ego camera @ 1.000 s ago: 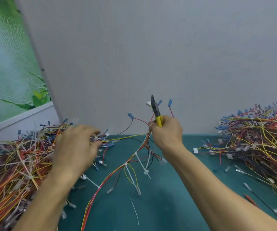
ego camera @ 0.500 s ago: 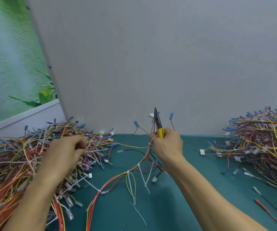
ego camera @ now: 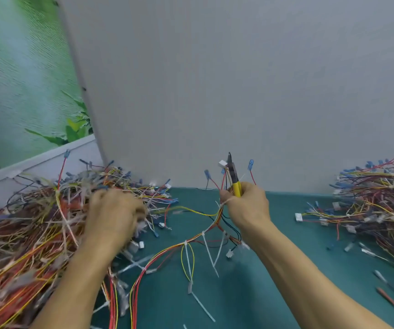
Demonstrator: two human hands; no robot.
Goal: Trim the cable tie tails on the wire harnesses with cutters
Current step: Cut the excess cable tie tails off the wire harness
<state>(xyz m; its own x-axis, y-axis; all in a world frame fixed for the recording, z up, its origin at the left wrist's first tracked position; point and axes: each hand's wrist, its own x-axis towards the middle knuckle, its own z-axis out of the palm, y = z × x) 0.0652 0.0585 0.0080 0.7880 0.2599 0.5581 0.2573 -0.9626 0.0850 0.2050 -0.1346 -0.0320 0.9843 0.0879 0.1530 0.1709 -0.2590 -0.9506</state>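
two hands: right grip (ego camera: 248, 207) holds cutters (ego camera: 234, 176) upright with harness (ego camera: 204, 233); left grip (ego camera: 114, 214) (blurred, unclear) in pile (ego camera: 37, 233).

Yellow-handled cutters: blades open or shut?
Shut. The yellow-handled cutters in the right hand point up, dark blades meeting in one tip, no gap visible.

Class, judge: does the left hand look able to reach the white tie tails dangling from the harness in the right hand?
Probably yes. The left hand is in the left pile, beside the tie tails, with only open mat and loose wires between; whether it grips anything is blurred.
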